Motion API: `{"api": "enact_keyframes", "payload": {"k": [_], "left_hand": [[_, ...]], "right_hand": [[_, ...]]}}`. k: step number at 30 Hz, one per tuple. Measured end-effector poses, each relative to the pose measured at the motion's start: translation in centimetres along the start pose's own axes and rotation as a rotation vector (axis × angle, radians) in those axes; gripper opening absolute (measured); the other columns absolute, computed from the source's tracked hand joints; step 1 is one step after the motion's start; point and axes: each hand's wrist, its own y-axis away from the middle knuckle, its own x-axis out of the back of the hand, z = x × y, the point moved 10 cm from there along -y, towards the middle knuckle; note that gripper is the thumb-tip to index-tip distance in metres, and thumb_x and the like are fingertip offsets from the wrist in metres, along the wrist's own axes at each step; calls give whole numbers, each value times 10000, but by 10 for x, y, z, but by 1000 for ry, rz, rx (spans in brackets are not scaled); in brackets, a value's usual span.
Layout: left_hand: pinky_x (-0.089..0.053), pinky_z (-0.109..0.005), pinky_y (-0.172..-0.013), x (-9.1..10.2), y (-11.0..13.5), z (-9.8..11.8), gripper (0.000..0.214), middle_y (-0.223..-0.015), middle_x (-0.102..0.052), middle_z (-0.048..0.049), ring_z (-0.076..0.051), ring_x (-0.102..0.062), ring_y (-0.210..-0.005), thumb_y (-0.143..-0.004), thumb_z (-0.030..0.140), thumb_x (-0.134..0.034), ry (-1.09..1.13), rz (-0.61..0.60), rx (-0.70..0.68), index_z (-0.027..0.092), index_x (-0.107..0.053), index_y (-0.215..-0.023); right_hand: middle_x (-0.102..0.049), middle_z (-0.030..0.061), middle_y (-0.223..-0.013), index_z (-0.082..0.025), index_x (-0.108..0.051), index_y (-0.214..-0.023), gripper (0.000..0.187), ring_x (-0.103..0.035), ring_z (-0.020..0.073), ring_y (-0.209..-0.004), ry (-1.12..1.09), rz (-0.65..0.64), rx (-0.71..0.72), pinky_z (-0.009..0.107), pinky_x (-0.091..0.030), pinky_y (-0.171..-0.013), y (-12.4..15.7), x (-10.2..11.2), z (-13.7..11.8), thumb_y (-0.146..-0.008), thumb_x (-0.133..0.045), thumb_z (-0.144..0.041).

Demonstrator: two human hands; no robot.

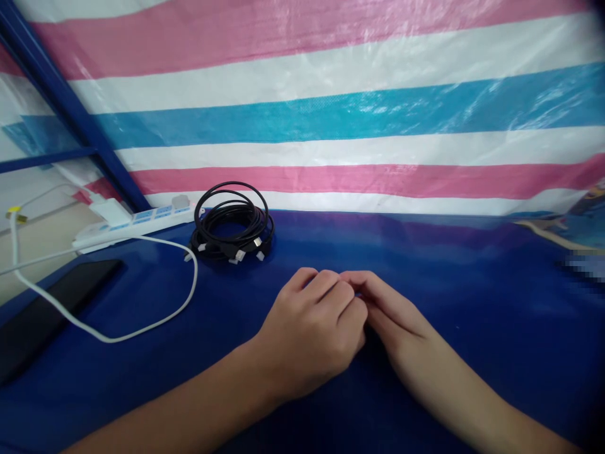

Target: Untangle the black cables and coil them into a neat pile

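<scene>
Over the blue desk, my left hand is closed into a fist, its back turned toward me. My right hand meets it at the knuckles, fingers bent inward and their tips hidden behind the left one. Whether anything lies between the two hands cannot be seen. Nearest to them, beyond the left hand, lies a coil of black USB cables with several pale-capped plugs at its front.
A white power strip at the back left holds a white charger. Its white cable loops over the desk beside a flat black object. Striped plastic sheeting hangs behind; a blue metal post rises at left.
</scene>
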Motion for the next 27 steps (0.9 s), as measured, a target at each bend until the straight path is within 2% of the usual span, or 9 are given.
{"api": "enact_keyframes", "payload": {"k": [5, 9, 15, 20, 27], "left_hand": [[-442, -290, -550, 2, 0, -3, 210, -620, -598, -33, -156, -519, -595, -793, 129, -489, 60, 17, 22, 135, -625, -632], [-377, -281, -487, 4, 0, 1, 227, -576, -565, -21, -139, -459, -534, -797, 162, -487, 61, 45, -52, 150, -588, -594], [-310, -305, -482, 6, -3, 3, 224, -553, -527, -14, -137, -417, -518, -779, 165, -479, 35, 71, -94, 162, -542, -564], [-301, -310, -498, 9, -3, 3, 196, -545, -501, -13, -140, -394, -529, -749, 169, -479, 32, 98, -101, 166, -547, -565], [-301, -306, -498, 11, -3, -5, 152, -523, -452, 0, -135, -371, -522, -687, 157, -456, 40, 107, -32, 180, -498, -543]], "right_hand": [[-639, -7, -1030, -257, -533, -1042, 232, -603, 103, -880, -38, -30, 29, 187, -504, -784, 6, -7, -2, -903, -360, -189], [-641, -4, -1025, -259, -534, -1059, 225, -594, 103, -814, -52, -69, -4, 194, -510, -743, 8, -14, 3, -928, -356, -214], [-648, -10, -997, -265, -562, -1038, 228, -595, 115, -855, -64, -54, -38, 199, -509, -766, 5, -12, 5, -917, -370, -237], [-666, -8, -887, -250, -592, -980, 218, -633, 137, -827, -111, -6, -100, 209, -518, -719, 3, -7, 4, -852, -418, -213], [-669, -44, -823, -235, -585, -977, 181, -625, 87, -767, -248, -8, -173, 155, -481, -697, 2, -11, 6, -841, -480, -178]]}}
